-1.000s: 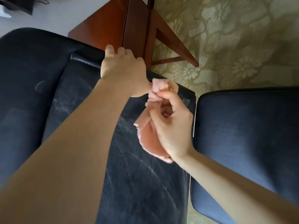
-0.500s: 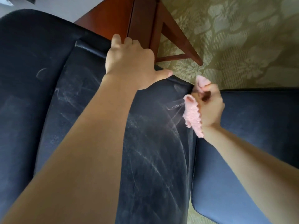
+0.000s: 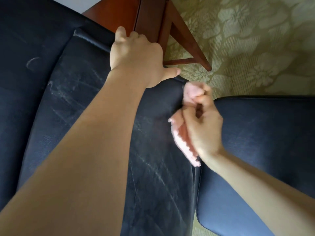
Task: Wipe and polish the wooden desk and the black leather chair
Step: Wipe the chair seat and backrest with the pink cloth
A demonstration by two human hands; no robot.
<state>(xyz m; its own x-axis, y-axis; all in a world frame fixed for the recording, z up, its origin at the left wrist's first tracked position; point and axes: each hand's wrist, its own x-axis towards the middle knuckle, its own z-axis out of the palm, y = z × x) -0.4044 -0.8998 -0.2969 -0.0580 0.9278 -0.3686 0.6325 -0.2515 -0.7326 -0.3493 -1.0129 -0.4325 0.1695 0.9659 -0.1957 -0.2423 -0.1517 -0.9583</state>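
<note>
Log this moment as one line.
left grip: holds black leather chair far edge | right grip: holds pink cloth at chair's right edge | stage: wiping chair

No readable text — no labels, no numbers.

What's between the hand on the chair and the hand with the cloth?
Just bare black leather of the chair, between left hand and right hand holding the cloth, in the head view.
</note>
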